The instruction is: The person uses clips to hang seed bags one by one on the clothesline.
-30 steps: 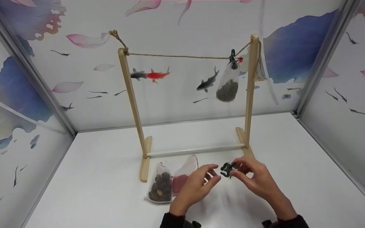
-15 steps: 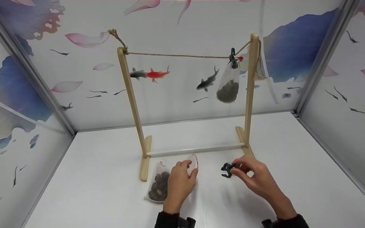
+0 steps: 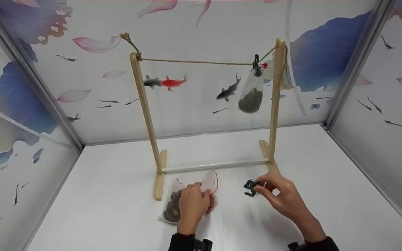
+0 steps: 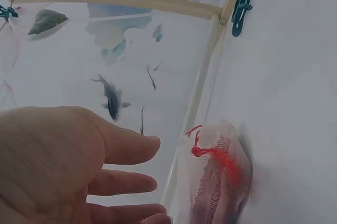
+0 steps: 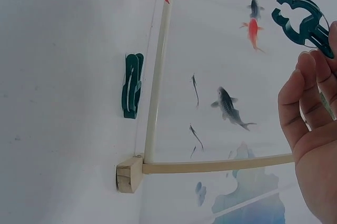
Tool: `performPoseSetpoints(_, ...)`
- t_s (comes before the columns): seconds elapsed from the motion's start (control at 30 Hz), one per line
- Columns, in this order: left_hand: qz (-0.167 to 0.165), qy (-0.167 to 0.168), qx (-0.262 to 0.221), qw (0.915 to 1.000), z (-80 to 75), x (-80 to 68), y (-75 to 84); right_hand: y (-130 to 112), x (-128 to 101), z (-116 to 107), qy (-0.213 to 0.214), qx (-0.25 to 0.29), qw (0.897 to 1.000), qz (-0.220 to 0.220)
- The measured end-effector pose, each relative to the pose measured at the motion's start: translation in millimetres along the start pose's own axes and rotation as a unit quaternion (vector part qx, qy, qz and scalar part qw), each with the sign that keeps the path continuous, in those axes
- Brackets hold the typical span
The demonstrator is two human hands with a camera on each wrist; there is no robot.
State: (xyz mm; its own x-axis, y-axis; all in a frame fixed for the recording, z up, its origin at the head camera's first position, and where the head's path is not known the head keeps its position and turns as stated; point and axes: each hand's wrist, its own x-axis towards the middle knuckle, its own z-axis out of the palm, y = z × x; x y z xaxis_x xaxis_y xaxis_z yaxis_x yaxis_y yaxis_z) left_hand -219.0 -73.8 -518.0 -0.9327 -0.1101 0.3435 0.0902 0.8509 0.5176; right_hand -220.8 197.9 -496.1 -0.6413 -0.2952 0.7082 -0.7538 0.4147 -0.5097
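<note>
My right hand (image 3: 281, 197) pinches a dark green clothespin (image 3: 250, 187) by its handle end; its hooked jaws stand apart in the right wrist view. My left hand (image 3: 192, 204) is over two mesh bags, thumb and fingers extended. One mesh bag with reddish contents (image 3: 212, 204) lies partly under its fingers, a red drawstring (image 4: 216, 155) at its neck. The left wrist view shows the fingers close to this bag, with no grip on it. Left of the hand lies a mesh bag of dark round pieces (image 3: 171, 211), partly covered.
A wooden rack (image 3: 145, 115) with a taut rope (image 3: 194, 62) stands behind the hands. From the rope's right end a clothespin (image 3: 256, 65) holds a mesh bag with grey-green contents (image 3: 251, 99). Another green clothespin (image 5: 132, 85) lies on the table near a rack foot.
My left hand has moved left and away from the clothespin, down over the bags. The right hand has stayed nearly still with the clothespin.
</note>
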Motion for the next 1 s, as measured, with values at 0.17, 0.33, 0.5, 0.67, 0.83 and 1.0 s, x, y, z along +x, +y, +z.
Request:
performPoseSetpoints(0.17, 0.010, 0.011, 0.014, 0.9998, 2.1, -1.9, -2.8, 0.1, 0.5, -1.8, -0.008, 0.002, 1.000, -0.003)
performPoseSetpoints(0.33, 0.012, 0.011, 0.030, 0.9994, 7.0, -2.4, -6.3, 1.4, 0.7, 1.0, 0.003, -0.007, 1.000, -0.019)
performPoseSetpoints(0.5, 0.009, 0.010, 0.043, 0.9990, 9.5, -3.2, -9.6, -8.8, 4.2, 2.4, 0.009, -0.007, 1.000, -0.020)
performPoseSetpoints(0.67, 0.003, -0.006, 0.039, 0.9992, 9.7, -3.1, -10.6, -3.0, 1.9, 3.5, 0.007, -0.006, 1.000, -0.019)
performPoseSetpoints(0.83, 0.009, -0.008, 0.030, 0.9995, 9.8, -2.6, -11.2, 2.6, -0.1, 4.0, -0.001, -0.011, 1.000, -0.016)
performPoseSetpoints(1.0, 0.013, 0.002, 0.014, 0.9998, 9.9, -1.9, -12.6, 4.7, -1.0, 4.4, -0.006, -0.006, 1.000, -0.009)
